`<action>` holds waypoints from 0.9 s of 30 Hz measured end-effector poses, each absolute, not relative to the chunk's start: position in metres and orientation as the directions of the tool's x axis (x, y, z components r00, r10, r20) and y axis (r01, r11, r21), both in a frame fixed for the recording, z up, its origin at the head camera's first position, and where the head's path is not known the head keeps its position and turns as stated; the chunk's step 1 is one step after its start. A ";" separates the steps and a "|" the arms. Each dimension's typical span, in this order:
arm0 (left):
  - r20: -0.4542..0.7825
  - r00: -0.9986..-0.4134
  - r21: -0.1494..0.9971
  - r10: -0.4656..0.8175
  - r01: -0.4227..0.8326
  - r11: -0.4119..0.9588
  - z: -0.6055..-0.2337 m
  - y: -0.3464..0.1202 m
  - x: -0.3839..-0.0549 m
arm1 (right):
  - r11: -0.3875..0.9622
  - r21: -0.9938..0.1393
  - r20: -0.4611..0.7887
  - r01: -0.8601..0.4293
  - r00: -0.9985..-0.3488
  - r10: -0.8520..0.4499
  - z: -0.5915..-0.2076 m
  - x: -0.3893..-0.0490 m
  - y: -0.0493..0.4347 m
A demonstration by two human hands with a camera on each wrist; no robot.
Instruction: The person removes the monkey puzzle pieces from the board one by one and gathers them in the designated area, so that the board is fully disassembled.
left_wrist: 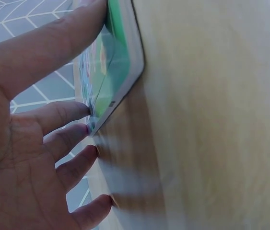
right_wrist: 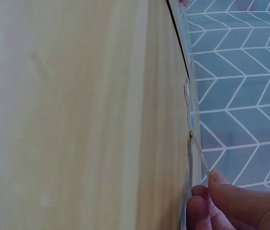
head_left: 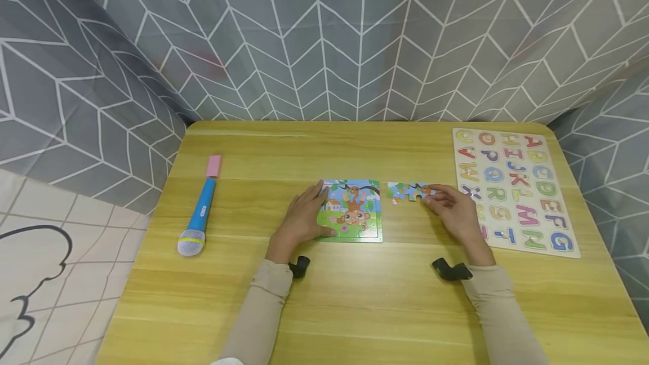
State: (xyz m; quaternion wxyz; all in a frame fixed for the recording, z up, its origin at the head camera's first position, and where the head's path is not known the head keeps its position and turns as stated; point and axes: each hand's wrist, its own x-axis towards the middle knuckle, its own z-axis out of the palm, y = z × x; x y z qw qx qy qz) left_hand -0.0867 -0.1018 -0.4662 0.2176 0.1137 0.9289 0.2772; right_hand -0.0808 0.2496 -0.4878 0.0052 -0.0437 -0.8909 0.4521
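In the head view a small jigsaw puzzle point(head_left: 350, 216) with a monkey picture and green border lies mid-table. My left hand point(head_left: 303, 216) rests at its left side, fingers extended; in the left wrist view the thumb point(left_wrist: 48, 45) lies on the board's edge and fingertips touch near its corner. To the right of the board, my right hand point(head_left: 456, 210) pinches the right end of a puzzle piece point(head_left: 422, 189). Another puzzle piece point(head_left: 397, 191) adjoins it on the left. The right wrist view shows the held piece point(right_wrist: 200, 152) tilted, its near end raised off the table.
A wooden alphabet board point(head_left: 517, 193) with coloured letters lies at the right, under part of the right hand. On the left are a blue toy microphone point(head_left: 200, 213) and a pink block point(head_left: 214, 166). A grey patterned curtain point(head_left: 345, 44) hangs behind the table point(head_left: 365, 308).
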 end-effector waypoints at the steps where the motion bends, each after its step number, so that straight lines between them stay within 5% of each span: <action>1: -0.342 -0.879 0.564 0.332 0.091 0.821 -0.466 -0.102 -0.087 | 0.587 -0.806 -0.030 0.072 -0.996 0.081 -0.489 -0.082 0.249; 27: -0.338 -0.881 0.556 0.330 0.096 0.826 -0.468 -0.102 -0.087 | 0.691 -0.716 -0.112 0.095 -0.993 0.021 -0.487 -0.096 0.243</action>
